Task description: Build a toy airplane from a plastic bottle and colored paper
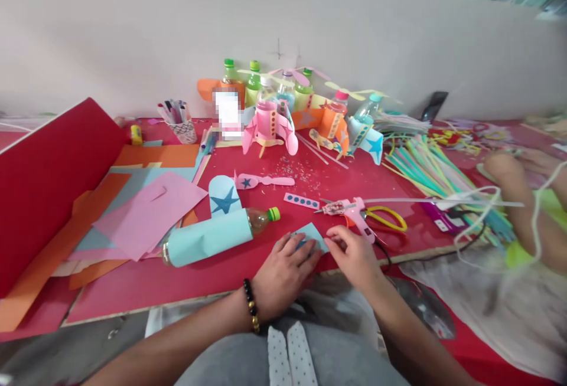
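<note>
A small piece of light blue paper (312, 232) lies on the red tabletop near the front edge. My left hand (290, 265) rests flat over it, fingers stretched out and covering its left part. At the paper's right edge, my right hand (352, 253) has its thumb and fingers drawn together in a pinch. To the left lies a plastic bottle (210, 237) wrapped in light blue paper, with a green cap. Behind it are a rounded blue piece with a dark star (224, 200) and a pink propeller-shaped strip (266, 181). A pink glue gun (361, 218) and yellow-handled scissors (390, 218) lie beyond my right hand.
Decorated bottles (268, 120) stand along the wall. Coloured paper sheets (150, 215) and a red board (57, 179) fill the left side. A pen cup (182, 129) stands behind. Rightward are bundled strips (438, 167), a white cord (535, 221) and another person's arm (514, 197).
</note>
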Demonstrator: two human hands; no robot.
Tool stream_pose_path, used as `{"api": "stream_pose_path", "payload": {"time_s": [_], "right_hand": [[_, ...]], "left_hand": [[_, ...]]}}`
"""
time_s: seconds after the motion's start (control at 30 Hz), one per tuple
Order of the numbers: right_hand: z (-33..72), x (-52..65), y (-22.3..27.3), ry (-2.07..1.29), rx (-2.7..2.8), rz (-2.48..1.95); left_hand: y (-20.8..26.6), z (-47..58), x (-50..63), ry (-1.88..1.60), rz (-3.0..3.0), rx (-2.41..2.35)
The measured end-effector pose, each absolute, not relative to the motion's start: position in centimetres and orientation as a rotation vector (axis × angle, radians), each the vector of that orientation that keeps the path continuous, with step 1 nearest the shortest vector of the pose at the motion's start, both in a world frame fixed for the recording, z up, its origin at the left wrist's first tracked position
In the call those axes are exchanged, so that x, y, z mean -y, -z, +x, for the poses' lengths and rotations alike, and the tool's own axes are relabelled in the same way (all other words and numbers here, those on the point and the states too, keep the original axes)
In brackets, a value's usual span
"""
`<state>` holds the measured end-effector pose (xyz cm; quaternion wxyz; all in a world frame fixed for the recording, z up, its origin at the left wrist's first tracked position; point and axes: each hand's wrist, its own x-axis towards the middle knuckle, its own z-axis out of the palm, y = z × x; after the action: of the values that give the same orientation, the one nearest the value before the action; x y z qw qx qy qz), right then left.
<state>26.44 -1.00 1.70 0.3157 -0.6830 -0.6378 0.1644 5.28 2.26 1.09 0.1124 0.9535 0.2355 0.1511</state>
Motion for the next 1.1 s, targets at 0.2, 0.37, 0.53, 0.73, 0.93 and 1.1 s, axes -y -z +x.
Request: {"api": "stream_pose_path", "payload": {"time_s": [0.2,0.37,0.53,0.73,0.93,1.1], "right_hand": [[32.6,0.2,-2.2,0.202,1.632,-1.978],[35.5,-0.9,-0.9,-0.127,1.660,-2.091],[35.3,-0.8,-1.5,-0.285,1.507,-2.057],[31.6,1.5,-2.4,-0.400,1.417,-1.958],[26.8,3.0,-1.9,-0.404,1.387,-1.728],[25.5,3.8,-2.4,-0.200,1.582,-1.666]], "left_hand": [[-0.2,5.4,-1.7,-0.460,2.795,-0.716],[-0.7,5.1,-1.8,-0.445,2.770,-0.684],[-1.0,4.8,-1.7,-0.568,2.728,-0.647],[-5.8,5.4,-4.1,-0.883,2.520,-0.688],[-9.0,8.5,-8.3,-0.726,2.583,-0.792],[-8.3,8.6,-9.2,-0.411,2.511,-0.741]]}}
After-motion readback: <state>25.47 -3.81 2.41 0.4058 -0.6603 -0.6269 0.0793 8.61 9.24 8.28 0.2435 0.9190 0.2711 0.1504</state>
